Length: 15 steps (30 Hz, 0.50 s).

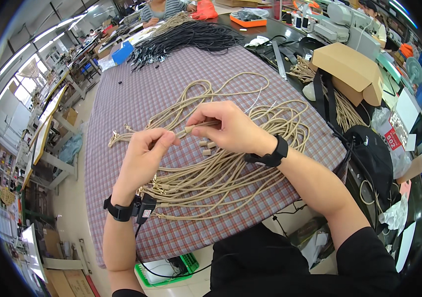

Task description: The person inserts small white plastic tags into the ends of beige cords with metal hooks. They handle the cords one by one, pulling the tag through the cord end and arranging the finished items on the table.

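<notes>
My left hand [144, 153] pinches the end of a beige cord [180, 133] above a table covered in plaid cloth [137, 94]. My right hand [228, 126] grips the same cord's small beige end piece [189, 129], fingers closed around it. Under both hands lies a loose pile of beige cords [231, 171] with metal clasps at their left ends. Two small beige end pieces [207, 145] lie on the cords just below my right hand. Both wrists wear black bands.
A heap of black cords [186, 37] lies at the table's far end. A cardboard box [352, 69] and more beige cords [344, 109] sit at the right, with a black bag [372, 153]. Other people sit at the far tables [164, 10].
</notes>
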Motion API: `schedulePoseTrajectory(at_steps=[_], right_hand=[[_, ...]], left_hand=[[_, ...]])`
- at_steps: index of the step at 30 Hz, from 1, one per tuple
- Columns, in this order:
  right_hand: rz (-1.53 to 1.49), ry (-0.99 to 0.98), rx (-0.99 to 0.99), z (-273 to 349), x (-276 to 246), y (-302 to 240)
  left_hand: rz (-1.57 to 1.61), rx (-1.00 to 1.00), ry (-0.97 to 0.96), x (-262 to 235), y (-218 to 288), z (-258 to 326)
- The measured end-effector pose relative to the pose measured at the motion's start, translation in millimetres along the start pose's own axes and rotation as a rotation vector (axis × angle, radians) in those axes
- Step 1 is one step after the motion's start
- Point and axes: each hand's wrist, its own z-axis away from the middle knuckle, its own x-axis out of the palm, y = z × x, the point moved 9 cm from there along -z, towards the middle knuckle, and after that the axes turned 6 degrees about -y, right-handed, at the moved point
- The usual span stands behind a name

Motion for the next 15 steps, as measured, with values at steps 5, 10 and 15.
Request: schedulePoseTrajectory(at_steps=[5, 10, 15], right_hand=[[0.18, -0.036, -0.125, -0.6, 7.0, -10.7], [0.299, -0.053, -0.098, 1.7, 10.5, -5.3], [0.269, -0.057, 0.003, 2.1, 9.7, -0.2]], left_hand=[[0.177, 0.009, 0.007, 5.1, -6.9, -1.1], [0.103, 0.067, 0.085, 7.8, -0.7, 0.1], [-0.146, 0.246, 0.215, 8.4, 22.5, 6.6]])
